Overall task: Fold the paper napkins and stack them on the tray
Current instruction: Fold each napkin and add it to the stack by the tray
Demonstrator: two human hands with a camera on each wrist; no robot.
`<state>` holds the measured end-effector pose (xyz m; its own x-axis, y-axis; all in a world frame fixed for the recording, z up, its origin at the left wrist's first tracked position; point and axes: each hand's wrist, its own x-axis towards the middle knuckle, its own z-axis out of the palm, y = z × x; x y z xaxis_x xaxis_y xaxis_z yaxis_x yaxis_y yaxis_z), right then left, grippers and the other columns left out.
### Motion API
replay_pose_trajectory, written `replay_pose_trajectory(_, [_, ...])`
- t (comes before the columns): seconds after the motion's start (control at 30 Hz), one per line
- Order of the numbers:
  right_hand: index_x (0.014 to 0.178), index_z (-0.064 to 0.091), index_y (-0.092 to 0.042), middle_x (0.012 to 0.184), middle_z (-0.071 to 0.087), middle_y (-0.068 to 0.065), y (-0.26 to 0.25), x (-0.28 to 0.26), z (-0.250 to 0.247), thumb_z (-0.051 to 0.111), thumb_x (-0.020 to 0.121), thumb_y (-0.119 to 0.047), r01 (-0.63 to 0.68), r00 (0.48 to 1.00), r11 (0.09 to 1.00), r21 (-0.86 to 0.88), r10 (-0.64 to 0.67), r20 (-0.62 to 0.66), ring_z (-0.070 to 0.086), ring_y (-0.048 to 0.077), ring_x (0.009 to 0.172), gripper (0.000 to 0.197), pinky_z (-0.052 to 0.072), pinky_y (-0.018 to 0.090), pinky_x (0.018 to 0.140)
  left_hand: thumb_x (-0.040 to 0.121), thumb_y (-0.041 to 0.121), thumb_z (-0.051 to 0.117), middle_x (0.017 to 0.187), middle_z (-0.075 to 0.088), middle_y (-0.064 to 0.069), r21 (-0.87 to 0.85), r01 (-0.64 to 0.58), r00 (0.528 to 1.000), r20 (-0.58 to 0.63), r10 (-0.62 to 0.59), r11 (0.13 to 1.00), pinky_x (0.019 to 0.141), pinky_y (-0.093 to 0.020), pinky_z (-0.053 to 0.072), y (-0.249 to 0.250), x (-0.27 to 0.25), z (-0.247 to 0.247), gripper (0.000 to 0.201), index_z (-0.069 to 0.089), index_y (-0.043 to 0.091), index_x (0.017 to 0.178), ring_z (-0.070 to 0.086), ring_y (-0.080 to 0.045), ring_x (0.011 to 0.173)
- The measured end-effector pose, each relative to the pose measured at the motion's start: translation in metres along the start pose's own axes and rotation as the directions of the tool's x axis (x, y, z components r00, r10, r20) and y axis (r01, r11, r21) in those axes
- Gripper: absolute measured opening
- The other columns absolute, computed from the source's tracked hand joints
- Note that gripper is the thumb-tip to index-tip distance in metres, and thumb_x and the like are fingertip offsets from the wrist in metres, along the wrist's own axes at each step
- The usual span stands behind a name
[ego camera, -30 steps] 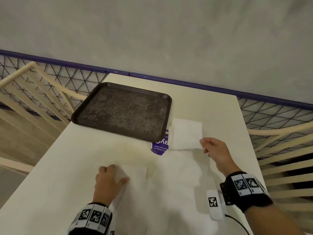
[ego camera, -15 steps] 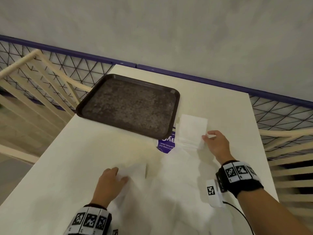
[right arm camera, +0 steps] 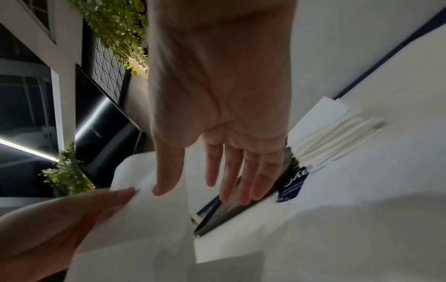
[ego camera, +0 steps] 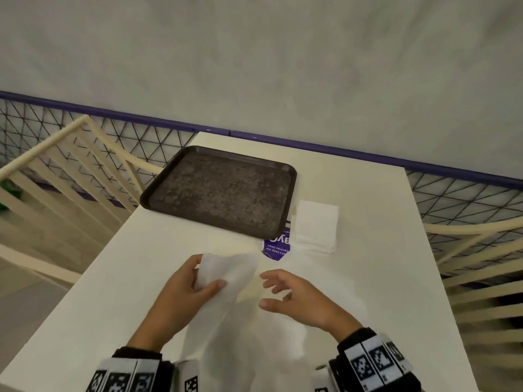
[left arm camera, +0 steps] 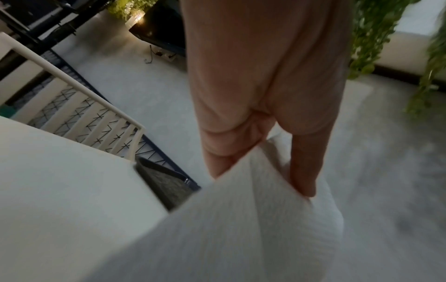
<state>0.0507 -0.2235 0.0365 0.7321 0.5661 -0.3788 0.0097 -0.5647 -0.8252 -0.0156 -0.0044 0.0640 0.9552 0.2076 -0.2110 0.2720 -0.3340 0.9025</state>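
A white paper napkin (ego camera: 226, 274) was pinched at its far end between the thumb and fingers of the left hand (ego camera: 181, 292), and that end was held raised off the table (ego camera: 368, 193) while the rest of the sheet trailed back toward the person. In the left wrist view the thumb and a finger were seen clamped on either side of the sheet's edge. The right hand (ego camera: 297, 295) was held just beside the napkin, apart from it, with its fingers (right arm camera: 234, 171) spread and loosely extended and nothing gripped in them; whether it touched the table could not be told. Both wrists were seen wearing black bands (ego camera: 373, 360) printed with square markers.

Further out, a dark tray (ego camera: 220, 193) lay flat on the far left part of the table, with nothing seen on it. A stack of folded napkins (ego camera: 317, 224) was set on the table just right of the tray, near its right rim. A purple printed packet (ego camera: 276, 246) was partly tucked beneath the tray's near right corner, beside the stack.
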Motion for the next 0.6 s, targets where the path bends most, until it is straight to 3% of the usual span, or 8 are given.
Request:
replay_pose_trajectory(0.1, [0.128, 0.048, -0.027, 0.117, 0.052, -0.016, -0.012, -0.004, 0.01, 0.066, 0.083, -0.04, 0.047, 0.999, 0.998, -0.029, -0.047, 0.007, 0.048, 0.002, 0.111, 0.05, 0.039, 0.01, 0.086, 0.078, 0.024, 0.071, 0.094, 0.07, 0.013, -0.072, -0.058, 0.998, 0.036, 0.06, 0.996, 0.073, -0.028, 0.056, 0.015, -0.012, -0.002, 0.027, 0.062, 0.032, 0.102, 0.066, -0.004, 0.084])
replay_pose_trajectory(0.2, [0.119, 0.056, -0.024, 0.114, 0.063, -0.009, -0.02, -0.012, 0.011, 0.064, 0.086, -0.03, 0.107, 0.994, 0.994, 0.033, -0.106, -0.015, 0.058, 0.003, 0.102, 0.034, 0.045, 0.016, 0.089, 0.075, 0.02, 0.07, 0.096, 0.068, 0.012, -0.164, -0.104, 0.994, 0.028, 0.11, 0.981, 0.069, -0.024, 0.056, 0.028, -0.022, 0.001, 0.032, 0.061, 0.031, 0.104, 0.065, -0.006, 0.084])
replay_pose_trajectory(0.3, [0.101, 0.062, -0.028, 0.1, 0.069, -0.009, -0.025, -0.023, 0.01, 0.063, 0.088, -0.018, 0.174, 0.984, 0.964, 0.199, -0.165, -0.062, 0.064, 0.002, 0.087, 0.017, 0.051, 0.019, 0.08, 0.077, 0.008, 0.069, 0.095, 0.07, 0.012, -0.292, -0.097, 0.994, 0.021, 0.108, 0.952, 0.063, -0.017, 0.054, 0.036, -0.029, 0.006, 0.04, 0.057, 0.031, 0.107, 0.067, -0.005, 0.082])
replay_pose_trajectory(0.4, [0.088, 0.063, -0.02, 0.076, 0.066, -0.012, -0.028, -0.035, 0.006, 0.064, 0.088, -0.016, 0.22, 0.974, 0.943, 0.249, -0.2, -0.105, 0.057, 0.001, 0.065, 0.005, 0.045, 0.019, 0.064, 0.074, 0.015, 0.07, 0.098, 0.072, 0.01, -0.339, -0.078, 0.994, 0.046, 0.1, 0.937, 0.065, -0.018, 0.054, 0.041, -0.037, 0.011, 0.035, 0.06, 0.026, 0.106, 0.069, -0.009, 0.088])
replay_pose_trajectory(0.5, [0.078, 0.061, -0.02, 0.069, 0.065, -0.013, -0.028, -0.047, -0.002, 0.063, 0.088, -0.012, 0.255, 0.964, 0.912, 0.32, -0.218, -0.15, 0.053, 0.003, 0.059, 0.013, 0.043, 0.019, 0.061, 0.077, 0.025, 0.07, 0.1, 0.073, 0.004, -0.36, -0.015, 0.987, 0.143, 0.071, 0.933, 0.068, -0.022, 0.055, 0.041, -0.044, 0.013, 0.03, 0.064, 0.022, 0.106, 0.07, -0.014, 0.089])
replay_pose_trajectory(0.6, [0.081, 0.063, -0.015, 0.068, 0.062, -0.012, -0.025, -0.057, -0.006, 0.06, 0.089, -0.01, 0.279, 0.955, 0.889, 0.364, -0.217, -0.202, 0.051, 0.007, 0.06, 0.01, 0.043, 0.018, 0.061, 0.079, 0.02, 0.065, 0.101, 0.073, -0.005, -0.391, 0.011, 0.978, 0.196, 0.072, 0.92, 0.073, -0.023, 0.055, 0.037, -0.048, 0.016, 0.027, 0.066, 0.013, 0.106, 0.069, -0.021, 0.093])
